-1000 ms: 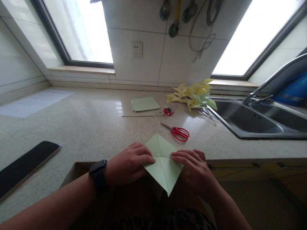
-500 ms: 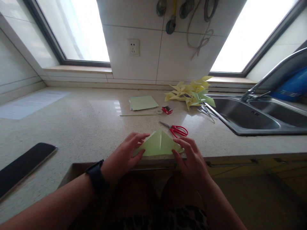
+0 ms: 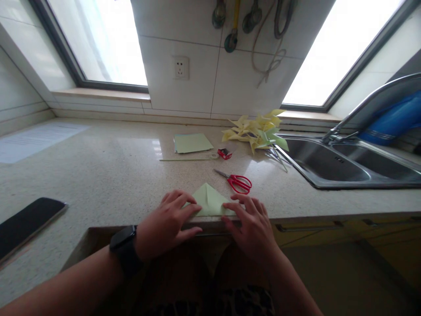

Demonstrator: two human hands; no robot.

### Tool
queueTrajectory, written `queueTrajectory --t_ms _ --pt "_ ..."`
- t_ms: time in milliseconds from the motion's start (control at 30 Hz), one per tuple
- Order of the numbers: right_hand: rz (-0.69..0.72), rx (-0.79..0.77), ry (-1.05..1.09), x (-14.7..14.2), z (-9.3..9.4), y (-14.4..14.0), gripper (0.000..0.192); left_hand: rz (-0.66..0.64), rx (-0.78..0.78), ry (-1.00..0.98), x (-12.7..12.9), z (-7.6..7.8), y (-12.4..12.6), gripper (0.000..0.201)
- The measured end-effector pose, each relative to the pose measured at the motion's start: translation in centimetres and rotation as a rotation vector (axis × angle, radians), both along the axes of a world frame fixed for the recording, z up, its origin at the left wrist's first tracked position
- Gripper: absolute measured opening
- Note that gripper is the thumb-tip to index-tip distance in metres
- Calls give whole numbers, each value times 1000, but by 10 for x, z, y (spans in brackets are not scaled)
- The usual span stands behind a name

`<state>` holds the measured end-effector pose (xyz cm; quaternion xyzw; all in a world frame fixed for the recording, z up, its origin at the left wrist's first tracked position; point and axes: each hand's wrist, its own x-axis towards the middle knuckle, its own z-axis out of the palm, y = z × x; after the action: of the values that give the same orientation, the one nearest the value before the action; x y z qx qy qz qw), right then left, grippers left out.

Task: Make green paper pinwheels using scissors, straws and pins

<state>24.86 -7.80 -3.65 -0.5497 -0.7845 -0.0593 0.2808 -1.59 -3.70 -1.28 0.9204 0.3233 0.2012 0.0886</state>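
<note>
A light green sheet of paper (image 3: 208, 199), folded into a triangle with a crease down its middle, lies at the counter's front edge with its point away from me. My left hand (image 3: 171, 217) rests on its left corner. Those fingers press down on the paper, and the thumb stretches apart, below the counter edge. My right hand (image 3: 251, 219) lies on the right corner with fingertips pressed on the paper and the thumb by the edge. Neither hand pinches the paper. Just beyond my right hand are red-handled scissors (image 3: 240, 183), their blades pointing left.
Farther back are a stack of paper sheets (image 3: 193, 143), a thin stick (image 3: 184, 160), a tape roll (image 3: 213, 156) and a small red box (image 3: 225, 153). Paper pinwheels (image 3: 256, 129) lie beside the sink (image 3: 329, 164). A black phone-like slab (image 3: 31, 224) is at left, near printed paper (image 3: 39, 138).
The folded paper has gone from slightly raised to flat on the counter. My fingers have shifted from its sides onto its top. The view has turned slightly.
</note>
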Motion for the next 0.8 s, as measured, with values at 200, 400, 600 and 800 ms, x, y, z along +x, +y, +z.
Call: queueTrajectory --t_ms 200,400,600,800 --pt "83 19 46 0 3 -8 26 -11 104 77 1 1 -5 16" --pt "171 120 -9 -8 9 -14 27 -112 272 130 -1 2 -3 29" --pt "237 123 -10 -13 28 -19 20 -72 509 73 -2 7 -14 31" --pt "358 25 112 -16 61 -31 16 110 543 -177 3 13 -33 36"
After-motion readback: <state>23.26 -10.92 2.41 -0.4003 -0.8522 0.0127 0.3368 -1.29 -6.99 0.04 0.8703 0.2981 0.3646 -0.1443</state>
